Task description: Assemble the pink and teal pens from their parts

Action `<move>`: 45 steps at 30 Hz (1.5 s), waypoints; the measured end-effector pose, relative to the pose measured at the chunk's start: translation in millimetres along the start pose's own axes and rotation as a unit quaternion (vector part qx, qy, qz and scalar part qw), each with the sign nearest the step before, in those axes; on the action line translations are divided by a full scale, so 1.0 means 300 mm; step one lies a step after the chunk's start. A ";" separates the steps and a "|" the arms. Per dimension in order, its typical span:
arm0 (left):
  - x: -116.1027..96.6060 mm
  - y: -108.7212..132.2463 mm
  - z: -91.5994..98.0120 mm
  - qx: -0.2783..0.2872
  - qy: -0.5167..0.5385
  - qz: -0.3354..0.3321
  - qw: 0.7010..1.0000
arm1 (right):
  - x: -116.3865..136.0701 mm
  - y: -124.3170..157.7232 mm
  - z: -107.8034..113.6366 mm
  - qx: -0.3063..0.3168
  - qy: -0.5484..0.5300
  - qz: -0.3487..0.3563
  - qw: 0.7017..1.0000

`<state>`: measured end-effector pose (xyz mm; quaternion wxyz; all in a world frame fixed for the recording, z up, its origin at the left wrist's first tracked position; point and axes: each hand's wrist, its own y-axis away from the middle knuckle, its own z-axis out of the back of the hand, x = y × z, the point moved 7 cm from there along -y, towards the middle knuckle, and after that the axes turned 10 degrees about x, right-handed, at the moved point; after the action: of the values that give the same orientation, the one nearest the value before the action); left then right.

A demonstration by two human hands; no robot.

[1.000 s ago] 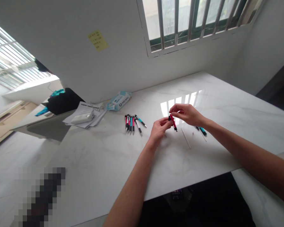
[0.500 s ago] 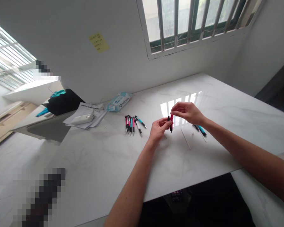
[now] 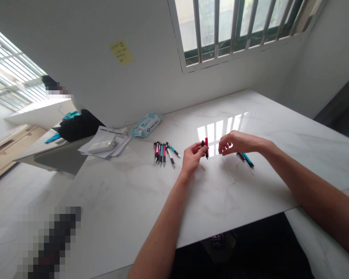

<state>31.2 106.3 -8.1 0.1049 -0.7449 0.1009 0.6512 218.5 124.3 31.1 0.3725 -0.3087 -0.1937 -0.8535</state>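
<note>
Daylight pours through the barred window [image 3: 225, 23] above the far edge of the desk [image 3: 128, 221] and lies in white bars of glare on its glossy top, while another window [image 3: 13, 58] past the left end burns nearly white. A soft shadow spreads below the right forearm [image 3: 296, 182], and under the near edge it's almost black. Lines lean and stretch outward, the yellow note's [image 3: 121, 52] writing blurs, and blocky pixels [image 3: 54, 244] smother the left.

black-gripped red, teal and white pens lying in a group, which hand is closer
Left. The left hand is right of the pens, holding red and black plastic pen parts; the right hand is farther right, past it.
</note>
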 end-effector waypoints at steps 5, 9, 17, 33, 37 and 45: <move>0.003 -0.003 0.007 -0.012 -0.003 0.000 1.000 | -0.007 0.002 -0.080 0.146 0.063 -0.005 0.987; 0.004 -0.004 0.016 -0.024 0.006 -0.003 1.000 | 0.015 -0.018 -0.105 0.148 0.069 0.003 0.987; 0.013 -0.007 0.033 -0.039 0.009 0.002 0.999 | 0.031 -0.009 -0.093 0.141 0.083 -0.009 0.987; -0.017 -0.003 0.046 -0.055 -0.131 -0.035 0.989 | -0.068 0.021 0.126 -0.271 -0.247 0.029 0.930; -0.026 0.002 0.028 -0.031 -0.169 -0.039 0.984 | -0.137 0.021 0.136 -0.310 -0.306 0.013 0.900; -0.022 0.002 0.009 -0.012 -0.147 -0.043 0.988 | -0.087 -0.007 0.083 -0.254 -0.310 0.024 0.916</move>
<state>27.5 106.5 -1.8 0.1377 -0.6458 0.0443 0.7497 240.2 153.0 31.6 0.2230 -0.6466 -0.0690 -0.7262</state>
